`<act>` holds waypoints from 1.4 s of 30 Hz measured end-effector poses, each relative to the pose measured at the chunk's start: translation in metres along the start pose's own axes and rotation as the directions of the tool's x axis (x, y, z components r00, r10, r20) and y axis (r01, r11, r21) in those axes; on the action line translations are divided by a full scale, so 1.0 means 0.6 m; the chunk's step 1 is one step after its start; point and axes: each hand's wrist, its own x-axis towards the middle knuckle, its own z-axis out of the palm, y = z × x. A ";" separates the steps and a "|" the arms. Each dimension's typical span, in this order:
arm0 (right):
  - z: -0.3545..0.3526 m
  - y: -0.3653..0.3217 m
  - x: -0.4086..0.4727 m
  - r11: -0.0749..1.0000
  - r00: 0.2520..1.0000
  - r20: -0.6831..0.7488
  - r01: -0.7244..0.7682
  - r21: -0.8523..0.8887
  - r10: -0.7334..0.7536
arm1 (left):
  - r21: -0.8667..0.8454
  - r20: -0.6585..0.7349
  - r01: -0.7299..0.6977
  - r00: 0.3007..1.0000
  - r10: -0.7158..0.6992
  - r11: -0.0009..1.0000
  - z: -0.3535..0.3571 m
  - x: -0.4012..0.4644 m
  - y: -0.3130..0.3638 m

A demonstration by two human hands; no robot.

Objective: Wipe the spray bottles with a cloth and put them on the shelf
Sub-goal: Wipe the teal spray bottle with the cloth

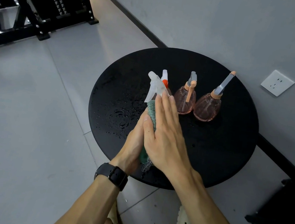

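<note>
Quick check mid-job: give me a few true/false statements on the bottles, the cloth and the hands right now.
1. Two pink bottles stand on the round black table. True.
2. The cloth lies flat on the table. False: it is pressed between the left hand and right hand.
3. The white-trigger bottle is in the hands. True.
4. The table is dry. False: water droplets show.

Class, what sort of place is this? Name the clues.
Probably a home gym or utility corner: black metal exercise frame, grey tiled floor, white wall socket above a round black side table.
</note>
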 end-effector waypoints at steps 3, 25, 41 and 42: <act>0.004 -0.005 -0.006 1.000 1.000 -0.003 0.011 0.012 -0.011 | 0.005 -0.041 0.011 0.999 -0.011 1.000 -0.007 0.003 0.001; -0.015 -0.018 0.007 0.981 0.999 0.040 -0.037 0.191 0.029 | -0.123 0.025 0.072 0.997 -0.069 0.990 -0.017 0.005 0.010; 0.016 -0.029 -0.029 0.997 0.993 -0.101 0.061 0.043 -0.056 | -0.188 0.027 0.121 0.993 -0.118 0.975 -0.038 0.015 0.013; 0.015 -0.029 -0.027 0.997 0.993 -0.106 0.064 0.044 -0.059 | -0.179 0.019 0.124 0.992 -0.122 0.976 -0.039 0.016 0.011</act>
